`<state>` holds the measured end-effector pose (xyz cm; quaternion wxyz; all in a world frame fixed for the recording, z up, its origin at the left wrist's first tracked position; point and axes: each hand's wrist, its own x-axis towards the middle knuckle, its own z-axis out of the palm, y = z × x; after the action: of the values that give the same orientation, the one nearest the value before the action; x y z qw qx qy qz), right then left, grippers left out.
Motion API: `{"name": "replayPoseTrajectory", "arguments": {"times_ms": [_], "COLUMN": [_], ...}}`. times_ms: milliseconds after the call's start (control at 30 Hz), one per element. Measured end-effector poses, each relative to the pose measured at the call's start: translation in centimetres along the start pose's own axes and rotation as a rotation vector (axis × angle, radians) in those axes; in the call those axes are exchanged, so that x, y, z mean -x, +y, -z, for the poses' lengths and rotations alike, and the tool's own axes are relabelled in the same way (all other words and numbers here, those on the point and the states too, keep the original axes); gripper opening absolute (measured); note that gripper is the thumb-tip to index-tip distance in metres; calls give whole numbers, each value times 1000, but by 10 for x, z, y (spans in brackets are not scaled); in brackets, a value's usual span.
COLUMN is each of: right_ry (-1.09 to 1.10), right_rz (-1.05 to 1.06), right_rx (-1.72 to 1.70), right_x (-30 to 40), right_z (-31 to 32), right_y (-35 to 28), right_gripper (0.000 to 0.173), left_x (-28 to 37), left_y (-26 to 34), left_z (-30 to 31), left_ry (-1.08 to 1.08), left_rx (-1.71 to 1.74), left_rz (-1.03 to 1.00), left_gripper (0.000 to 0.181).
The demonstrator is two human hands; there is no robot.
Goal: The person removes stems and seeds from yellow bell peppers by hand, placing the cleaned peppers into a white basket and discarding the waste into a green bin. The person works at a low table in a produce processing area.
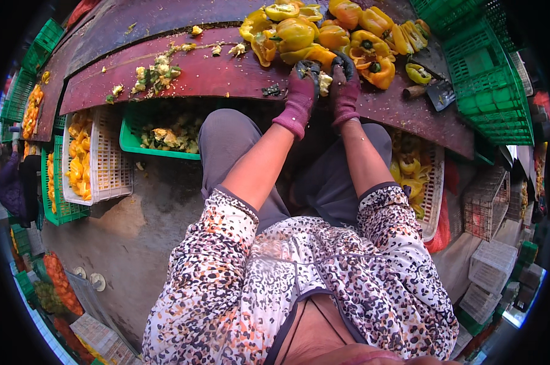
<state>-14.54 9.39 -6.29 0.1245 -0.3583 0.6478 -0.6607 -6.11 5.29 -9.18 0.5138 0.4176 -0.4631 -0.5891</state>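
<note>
My left hand [302,86], in a purple glove with dark coated fingers, grips a yellow-orange bell pepper [321,55] from the left. At the pepper's right side, my right hand [346,86] in a matching glove has its fingers curled on it. Between both hands shows a pale seed core [324,83]; whether it is still joined to the pepper is hidden. Just beyond lies a pile of yellow bell peppers [295,34], some whole, others split. More opened peppers [368,48] rest to the right on the red board [220,77].
Seed cores [158,73] lie scattered left. A broad-bladed knife [440,95] lies right, beside green crates [485,82]. Below the board are a green tub of scraps [158,153], a white crate of pepper pieces [113,159] and another white crate [432,191]. A person [17,182] is far left.
</note>
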Motion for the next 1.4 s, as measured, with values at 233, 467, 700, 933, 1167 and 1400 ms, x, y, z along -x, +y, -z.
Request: {"name": "replayPoseTrajectory", "arguments": {"times_ms": [233, 467, 700, 933, 1167, 1400], "right_ry": [-114, 69, 19, -404, -761, -707], "right_rz": [-214, -130, 234, 708, 374, 233], "right_rx": [-373, -436, 1015, 568, 827, -70], "right_x": [-19, -14, 12, -32, -62, -90], "right_z": [1, 119, 264, 32, -83, -30], "right_y": [7, -42, -116, -114, -109, -69], "right_gripper": [23, 21, 25, 44, 61, 38], "left_x": [-6, 5, 7, -26, -89, -56], "left_y": [30, 93, 118, 112, 95, 106], "left_z": [39, 66, 49, 55, 89, 68], "left_ry": [-408, -367, -335, -180, 170, -194], "left_rx": [-192, -225, -1059, -999, -244, 50], "left_rz": [-508, 55, 200, 140, 213, -201], "left_gripper": [34, 26, 46, 52, 26, 27]}}
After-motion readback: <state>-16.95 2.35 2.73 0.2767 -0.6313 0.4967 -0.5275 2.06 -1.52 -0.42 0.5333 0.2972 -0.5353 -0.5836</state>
